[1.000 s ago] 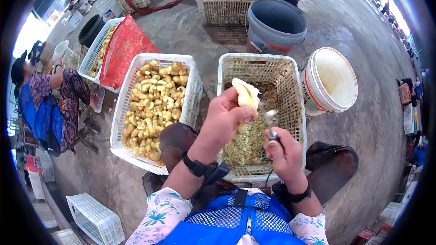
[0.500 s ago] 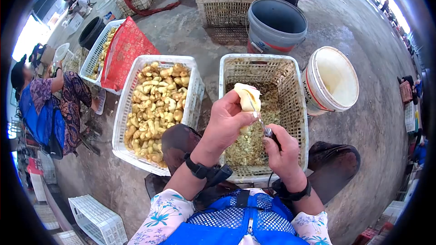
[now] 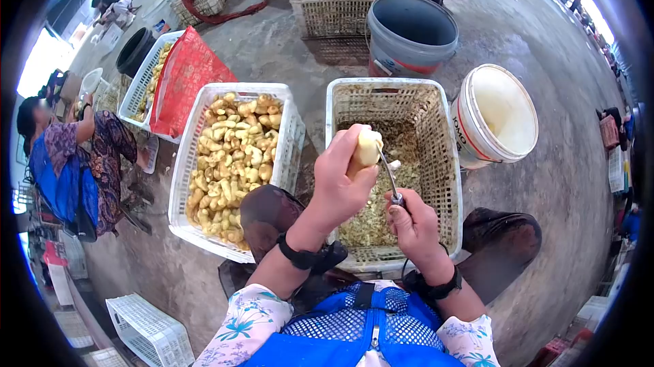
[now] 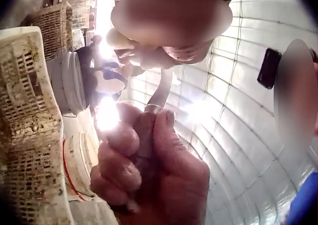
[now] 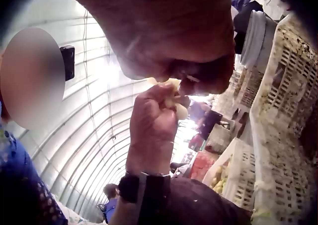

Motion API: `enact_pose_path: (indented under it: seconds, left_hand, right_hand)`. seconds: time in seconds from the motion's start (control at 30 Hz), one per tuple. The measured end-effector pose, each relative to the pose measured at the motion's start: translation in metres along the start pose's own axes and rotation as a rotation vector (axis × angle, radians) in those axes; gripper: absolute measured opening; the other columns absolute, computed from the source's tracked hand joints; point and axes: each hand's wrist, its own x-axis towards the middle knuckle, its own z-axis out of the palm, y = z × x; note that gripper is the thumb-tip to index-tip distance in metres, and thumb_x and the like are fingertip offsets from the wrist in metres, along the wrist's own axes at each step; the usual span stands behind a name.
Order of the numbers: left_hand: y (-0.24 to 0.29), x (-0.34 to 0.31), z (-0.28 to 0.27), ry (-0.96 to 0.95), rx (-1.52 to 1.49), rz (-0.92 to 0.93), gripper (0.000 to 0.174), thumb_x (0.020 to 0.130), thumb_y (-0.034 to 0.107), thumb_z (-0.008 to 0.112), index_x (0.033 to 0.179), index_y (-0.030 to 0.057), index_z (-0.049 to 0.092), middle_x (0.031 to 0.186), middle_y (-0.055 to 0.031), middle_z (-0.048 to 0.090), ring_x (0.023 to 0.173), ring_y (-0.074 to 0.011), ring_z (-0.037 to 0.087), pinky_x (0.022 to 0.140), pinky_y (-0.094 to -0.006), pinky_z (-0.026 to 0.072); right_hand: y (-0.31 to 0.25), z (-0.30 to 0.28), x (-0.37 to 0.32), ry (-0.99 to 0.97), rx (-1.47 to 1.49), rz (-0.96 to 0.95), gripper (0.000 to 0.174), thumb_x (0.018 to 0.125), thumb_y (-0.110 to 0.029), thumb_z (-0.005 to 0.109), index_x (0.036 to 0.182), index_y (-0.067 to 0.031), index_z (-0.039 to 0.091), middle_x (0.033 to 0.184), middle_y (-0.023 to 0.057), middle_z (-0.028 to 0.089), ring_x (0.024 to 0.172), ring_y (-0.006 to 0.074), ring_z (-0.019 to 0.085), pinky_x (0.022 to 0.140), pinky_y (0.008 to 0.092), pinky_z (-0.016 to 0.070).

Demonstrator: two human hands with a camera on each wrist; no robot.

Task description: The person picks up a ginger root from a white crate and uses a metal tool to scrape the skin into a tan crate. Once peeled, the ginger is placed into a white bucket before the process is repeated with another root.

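My left hand (image 3: 334,178) grips a pale, peeled piece of ginger (image 3: 368,146) above a white crate (image 3: 452,231) whose bottom is covered with peelings (image 3: 371,220). In my right hand (image 3: 417,227) is a small knife (image 3: 397,199) with a dark handle, its narrow blade pointing up against the ginger's right side. A whitish scrap (image 3: 395,165) shows by the blade. The left wrist view shows the curved blade (image 4: 161,88) rising from the right fist (image 4: 144,165). Seen from the right wrist, the left hand (image 5: 154,118) has its fingers curled round the ginger.
A white crate (image 3: 296,142) of unpeeled ginger (image 3: 235,163) stands at left, beside a red sack (image 3: 194,77). A white bucket (image 3: 470,132) is at right, a grey bucket (image 3: 415,54) behind. Another person (image 3: 68,156) sits at far left.
The left hand has turned the ginger, so a rounded end now faces up. The knife has moved from below the ginger up to its side, with the right hand slightly further left.
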Motion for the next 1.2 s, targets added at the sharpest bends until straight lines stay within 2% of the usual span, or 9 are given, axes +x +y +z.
enact_pose_path:
  seconds: [0.17,0.23,0.33,0.4,0.57,0.83,1.07,1.17,1.2]
  left_hand:
    - [0.004,0.004,-0.008,-0.136,-0.707,-0.495,0.046,0.084,-0.01,0.064,0.13,-0.0053,0.059,0.107,-0.0077,0.067,0.089,-0.0153,0.065,0.081,-0.0281,0.0536]
    - [0.003,0.005,-0.004,-0.117,-0.79,-0.484,0.041,0.085,-0.01,0.065,0.126,-0.0055,0.061,0.103,-0.0075,0.067,0.086,-0.0137,0.064,0.077,-0.028,0.0535]
    - [-0.003,0.005,-0.001,-0.115,-0.695,-0.456,0.039,0.086,-0.009,0.065,0.124,-0.0055,0.061,0.102,-0.0071,0.066,0.085,-0.013,0.064,0.075,-0.0272,0.0525]
    - [-0.005,0.004,-0.001,-0.106,-0.54,-0.42,0.037,0.086,-0.009,0.066,0.123,-0.0056,0.061,0.102,-0.007,0.066,0.085,-0.0128,0.063,0.074,-0.0267,0.0519]
    - [-0.002,0.005,-0.005,-0.191,-0.734,-0.523,0.036,0.087,-0.005,0.067,0.123,-0.0059,0.061,0.098,-0.0067,0.067,0.082,-0.0126,0.064,0.071,-0.0261,0.0517]
    - [-0.002,0.004,-0.01,-0.399,-0.933,-0.679,0.039,0.088,0.004,0.067,0.124,-0.0074,0.06,0.097,-0.0131,0.07,0.072,-0.0157,0.067,0.058,-0.0253,0.052]
    - [-0.001,0.002,-0.005,-0.459,-0.91,-0.66,0.057,0.081,0.023,0.071,0.131,-0.0045,0.06,0.093,-0.0134,0.071,0.066,-0.0129,0.063,0.056,-0.0235,0.047]
    - [0.002,0.002,-0.007,-0.445,-0.866,-0.634,0.057,0.081,0.026,0.071,0.128,-0.0041,0.062,0.092,-0.0131,0.071,0.065,-0.012,0.061,0.058,-0.0232,0.0468]
    - [0.002,0.002,-0.007,-0.439,-0.841,-0.632,0.061,0.079,0.027,0.071,0.129,-0.0065,0.061,0.092,-0.0134,0.07,0.064,-0.012,0.06,0.057,-0.0233,0.0464]
  right_hand:
    - [0.005,-0.01,0.011,0.025,-0.212,-0.187,0.017,0.097,-0.007,0.064,0.113,-0.0002,0.063,0.081,0.0179,0.062,0.067,0.0339,0.065,0.061,0.0379,0.0507]
    - [0.0,-0.017,0.016,0.022,-0.272,-0.205,0.017,0.096,-0.008,0.065,0.111,-0.0006,0.063,0.081,0.0191,0.063,0.069,0.0373,0.065,0.061,0.0396,0.0513]
    - [0.005,-0.026,0.017,0.009,-0.337,-0.224,0.021,0.101,-0.016,0.063,0.113,0.0006,0.063,0.076,0.0133,0.058,0.062,0.0264,0.057,0.059,0.0356,0.0472]
    - [0.002,-0.037,0.021,-0.009,-0.393,-0.247,0.019,0.1,-0.015,0.064,0.112,0.0004,0.063,0.077,0.0145,0.059,0.063,0.0292,0.058,0.06,0.0365,0.0474]
    - [-0.01,-0.063,0.035,-0.049,-0.58,-0.422,0.023,0.09,-0.011,0.071,0.11,-0.0026,0.062,0.08,0.0167,0.059,0.068,0.0391,0.062,0.059,0.0444,0.0488]
    - [-0.029,-0.098,0.059,-0.063,-0.84,-0.626,0.031,0.081,-0.011,0.076,0.109,-0.005,0.064,0.082,0.0118,0.062,0.073,0.0334,0.063,0.062,0.0444,0.0486]
    - [0.002,-0.095,0.042,0.003,-0.469,-0.134,0.02,0.093,-0.008,0.07,0.11,0.0011,0.065,0.089,0.0148,0.067,0.078,0.0348,0.066,0.071,0.0373,0.0518]
    - [-0.01,-0.097,0.029,-0.087,-0.32,-0.062,0.021,0.097,-0.012,0.066,0.114,0.0009,0.066,0.078,0.007,0.061,0.067,0.0135,0.057,0.063,0.0296,0.0465]
    - [-0.015,-0.098,0.026,-0.116,-0.305,-0.098,0.022,0.098,-0.013,0.066,0.115,0.0011,0.066,0.078,0.0056,0.06,0.066,0.0121,0.056,0.062,0.029,0.046]
